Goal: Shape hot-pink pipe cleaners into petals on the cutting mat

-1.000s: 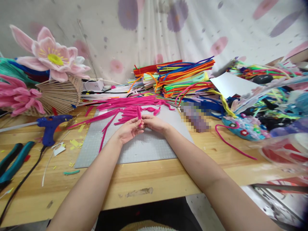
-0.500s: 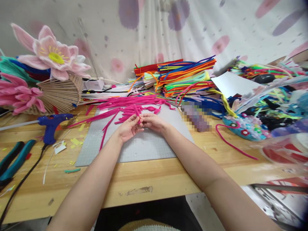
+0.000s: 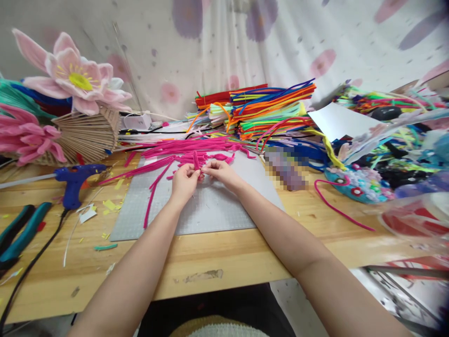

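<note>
My left hand (image 3: 183, 181) and my right hand (image 3: 221, 172) meet over a grey cutting mat (image 3: 210, 210) on the wooden table (image 3: 224, 257). Both pinch a short folded pink pipe cleaner piece (image 3: 196, 161) that stands upright between the fingertips. Just behind the hands lies a loose heap of pink pipe cleaners (image 3: 189, 152), some long and straight, some bent into small loops. One long pink stem (image 3: 151, 199) runs down the mat left of my left wrist.
A blue glue gun (image 3: 75, 180) and teal pliers (image 3: 19, 229) lie at the left. Pink pipe-cleaner flowers (image 3: 73, 79) sit on a woven fan (image 3: 87, 138). Stacks of coloured pipe cleaners (image 3: 266, 110) fill the back. A cluttered craft pile (image 3: 379, 154) crowds the right.
Both hands have moved slightly away from me toward the pink heap, still holding the folded piece, and my left hand has turned more palm-down.
</note>
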`<state>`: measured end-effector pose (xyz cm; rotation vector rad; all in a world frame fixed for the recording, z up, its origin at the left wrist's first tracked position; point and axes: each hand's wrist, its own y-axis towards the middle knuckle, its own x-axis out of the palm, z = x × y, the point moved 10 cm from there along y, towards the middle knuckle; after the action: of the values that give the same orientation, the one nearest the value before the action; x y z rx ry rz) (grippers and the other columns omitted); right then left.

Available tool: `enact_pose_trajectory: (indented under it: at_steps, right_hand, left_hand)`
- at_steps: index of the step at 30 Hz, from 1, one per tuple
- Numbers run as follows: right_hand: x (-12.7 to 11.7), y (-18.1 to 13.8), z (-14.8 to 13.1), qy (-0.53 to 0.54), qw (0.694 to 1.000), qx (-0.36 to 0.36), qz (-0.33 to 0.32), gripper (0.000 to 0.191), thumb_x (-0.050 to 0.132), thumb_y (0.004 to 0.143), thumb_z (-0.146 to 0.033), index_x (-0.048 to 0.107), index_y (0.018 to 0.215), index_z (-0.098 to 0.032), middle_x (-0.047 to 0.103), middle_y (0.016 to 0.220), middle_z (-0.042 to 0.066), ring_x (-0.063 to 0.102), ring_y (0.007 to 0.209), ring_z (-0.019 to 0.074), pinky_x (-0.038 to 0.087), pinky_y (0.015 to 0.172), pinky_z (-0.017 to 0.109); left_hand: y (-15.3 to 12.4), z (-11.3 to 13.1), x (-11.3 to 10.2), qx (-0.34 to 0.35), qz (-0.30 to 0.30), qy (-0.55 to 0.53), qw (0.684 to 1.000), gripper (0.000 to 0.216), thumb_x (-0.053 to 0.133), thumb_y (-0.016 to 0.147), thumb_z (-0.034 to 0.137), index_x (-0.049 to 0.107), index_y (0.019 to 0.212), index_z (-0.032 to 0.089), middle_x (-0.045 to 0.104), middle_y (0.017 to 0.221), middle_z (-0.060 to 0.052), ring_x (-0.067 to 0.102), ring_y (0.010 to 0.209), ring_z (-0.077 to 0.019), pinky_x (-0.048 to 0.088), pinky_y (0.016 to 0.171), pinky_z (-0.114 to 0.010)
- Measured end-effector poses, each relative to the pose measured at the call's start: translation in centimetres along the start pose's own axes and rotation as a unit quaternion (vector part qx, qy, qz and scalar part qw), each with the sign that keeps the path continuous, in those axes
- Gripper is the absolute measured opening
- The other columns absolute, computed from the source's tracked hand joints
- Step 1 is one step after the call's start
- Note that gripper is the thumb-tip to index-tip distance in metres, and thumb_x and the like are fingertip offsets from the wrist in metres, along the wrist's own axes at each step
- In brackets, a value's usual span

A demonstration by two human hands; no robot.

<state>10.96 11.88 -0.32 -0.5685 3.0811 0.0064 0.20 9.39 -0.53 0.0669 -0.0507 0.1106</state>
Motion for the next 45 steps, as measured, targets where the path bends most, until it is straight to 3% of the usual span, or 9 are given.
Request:
enact_pose_trajectory:
  at_steps: [4, 8, 16, 21, 28, 33, 38, 42, 45]
  right_hand:
    - [0.0, -0.3, -1.1, 0.004, 1.000, -0.021, -0.013, 0.033, 0.070, 0.058, -0.042, 0.051, 0.065, -0.016, 0.049, 0.059, -0.004, 0.043, 0.055, 0.0072, 0.034, 0.053, 0.022]
    - [0.6, -0.4, -1.5, 0.016, 0.998, -0.026, -0.046, 0.034, 0.072, 0.055, -0.038, 0.047, 0.060, -0.017, 0.049, 0.058, -0.004, 0.045, 0.056, 0.0081, 0.036, 0.057, 0.023]
    - [0.6, -0.2, -1.7, 0.095, 0.993, -0.047, -0.043, 0.031, 0.075, 0.053, -0.033, 0.052, 0.067, -0.017, 0.054, 0.064, -0.003, 0.051, 0.064, 0.0102, 0.040, 0.065, 0.025]
    - [0.8, -0.2, -0.7, 0.148, 0.988, -0.011, -0.039, 0.031, 0.075, 0.054, -0.033, 0.054, 0.070, -0.017, 0.056, 0.066, -0.003, 0.052, 0.062, 0.0094, 0.042, 0.064, 0.025]
    - [1.3, -0.6, 0.1, 0.174, 0.983, 0.027, -0.053, 0.034, 0.076, 0.050, -0.031, 0.054, 0.073, -0.016, 0.057, 0.063, -0.003, 0.053, 0.057, 0.0092, 0.043, 0.059, 0.025]
    - [-0.2, -0.2, -0.5, 0.140, 0.990, -0.012, 0.018, 0.035, 0.077, 0.047, -0.032, 0.054, 0.068, -0.016, 0.058, 0.063, -0.003, 0.052, 0.059, 0.0100, 0.043, 0.061, 0.026]
    - [-0.3, -0.1, -0.4, 0.113, 0.992, -0.025, 0.044, 0.037, 0.077, 0.046, -0.035, 0.052, 0.066, -0.017, 0.056, 0.060, -0.003, 0.052, 0.060, 0.0114, 0.043, 0.062, 0.027]
    - [-0.4, 0.0, -0.4, 0.104, 0.993, -0.031, 0.046, 0.037, 0.076, 0.047, -0.037, 0.050, 0.064, -0.017, 0.054, 0.058, -0.004, 0.051, 0.058, 0.0108, 0.042, 0.060, 0.027]
    - [-0.4, 0.1, -0.3, 0.107, 0.993, -0.034, 0.034, 0.037, 0.076, 0.048, -0.036, 0.048, 0.063, -0.018, 0.054, 0.058, -0.004, 0.050, 0.055, 0.0098, 0.040, 0.058, 0.026]
  left_hand:
    - [-0.6, 0.8, 0.2, 0.019, -0.009, 0.066, 0.998, 0.039, 0.065, 0.062, 0.016, 0.048, 0.097, 0.020, 0.059, 0.053, 0.007, 0.057, 0.050, -0.0115, 0.042, 0.058, -0.023]
    - [-1.0, 1.4, 0.4, 0.041, -0.009, 0.090, 0.995, 0.050, 0.065, 0.061, 0.015, 0.045, 0.106, 0.020, 0.059, 0.054, 0.008, 0.056, 0.051, -0.0099, 0.040, 0.060, -0.022]
    - [-1.2, -0.3, 2.4, -0.091, -0.074, -0.153, 0.981, 0.051, 0.063, 0.061, 0.018, 0.042, 0.107, 0.017, 0.060, 0.062, 0.004, 0.058, 0.055, -0.0116, 0.046, 0.059, -0.027]
    - [-1.2, -0.2, 2.4, -0.094, -0.070, -0.195, 0.974, 0.050, 0.066, 0.057, 0.015, 0.044, 0.102, 0.017, 0.054, 0.055, 0.007, 0.053, 0.051, -0.0080, 0.039, 0.053, -0.021]
    - [-0.8, 0.7, 1.6, -0.014, -0.057, -0.075, 0.995, 0.046, 0.064, 0.059, 0.016, 0.039, 0.098, 0.018, 0.053, 0.049, 0.010, 0.051, 0.048, -0.0086, 0.037, 0.053, -0.021]
    - [-1.1, 1.7, 1.9, 0.075, -0.054, 0.004, 0.996, 0.045, 0.061, 0.061, 0.014, 0.035, 0.097, 0.020, 0.049, 0.055, 0.011, 0.050, 0.053, -0.0071, 0.037, 0.058, -0.021]
    - [-1.7, 2.5, 1.4, 0.138, 0.000, 0.144, 0.980, 0.050, 0.060, 0.063, 0.014, 0.035, 0.105, 0.021, 0.040, 0.054, 0.012, 0.043, 0.049, -0.0062, 0.032, 0.053, -0.020]
    - [-1.8, 2.7, 1.2, 0.149, -0.001, 0.166, 0.975, 0.046, 0.058, 0.070, 0.019, 0.036, 0.110, 0.019, 0.052, 0.060, 0.008, 0.051, 0.055, -0.0088, 0.037, 0.056, -0.021]
    - [-1.5, 2.1, 1.1, 0.112, -0.013, 0.118, 0.987, 0.046, 0.058, 0.071, 0.021, 0.036, 0.112, 0.019, 0.062, 0.067, 0.003, 0.059, 0.063, -0.0114, 0.043, 0.062, -0.023]
